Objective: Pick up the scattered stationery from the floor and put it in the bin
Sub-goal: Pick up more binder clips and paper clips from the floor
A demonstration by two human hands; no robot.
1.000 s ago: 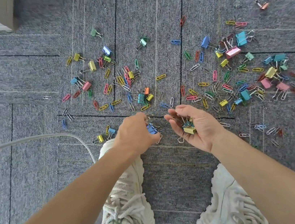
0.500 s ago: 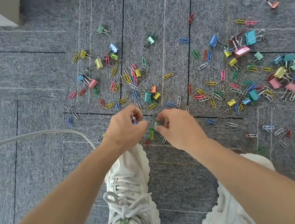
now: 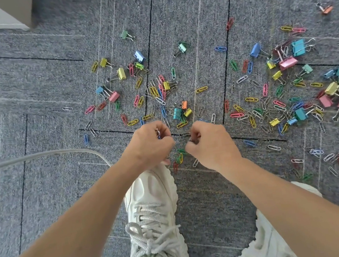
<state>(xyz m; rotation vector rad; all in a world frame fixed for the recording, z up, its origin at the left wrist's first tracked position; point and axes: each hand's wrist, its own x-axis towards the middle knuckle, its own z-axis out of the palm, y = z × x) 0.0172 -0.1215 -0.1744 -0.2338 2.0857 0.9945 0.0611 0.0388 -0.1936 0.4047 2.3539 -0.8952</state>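
While the person bends low over the grey floor (image 3: 28,93), I look down from the head view, the only view there is.

The left hand (image 3: 149,146) is down by the floor with its knuckles up. Its fingers are curled tight, and a shiny bit with some blue peeks out between them, so it grips a clip or two. The right hand (image 3: 213,144) is just beside it, also knuckles up. Its fingers are curled in and a bit of wire shows at the tips, so I think it holds clips too, but the inside of the hand is hidden.

A second ago the right hand lay palm up with a small pile in it. Now it has turned over and gone back down to pick more. The left hand has slid a little forward. That tells me the person is not done filling the hands.

Most of the clips (image 3: 177,113) are on the floor, spread wide in front of the hands and far off to the right. A few green and yellow ones (image 3: 180,157) lie right between the two hands. A white shoe (image 3: 153,206) stands under the left hand, and a grey cable (image 3: 37,156) runs in from the left.

I cannot see the bin at all. So I judge the job is only just begun: lots more picking, then a trip to the bin.
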